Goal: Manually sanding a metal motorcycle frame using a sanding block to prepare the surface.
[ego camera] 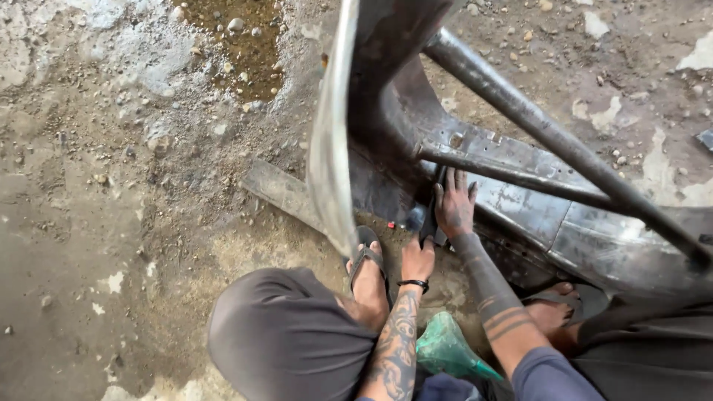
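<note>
A worn, dark metal body panel (520,200) with a curved mudguard edge (330,156) and two steel tubes (549,137) stands on the dirt floor in front of me. My right hand (454,206) lies flat on the panel with its fingers spread, pressing on a dark cloth (428,223). Just below it, my left hand (417,258), with a black band on the wrist, grips the lower end of that cloth. Its fingertips are hidden by the panel's edge.
I am crouched, with my left foot in a sandal (368,271) under the mudguard and my right foot (551,308) beside the panel. A green plastic funnel (445,349) lies between my knees. A flat metal strip (278,189) rests on the gravelly ground, and a muddy puddle (238,44) lies beyond it.
</note>
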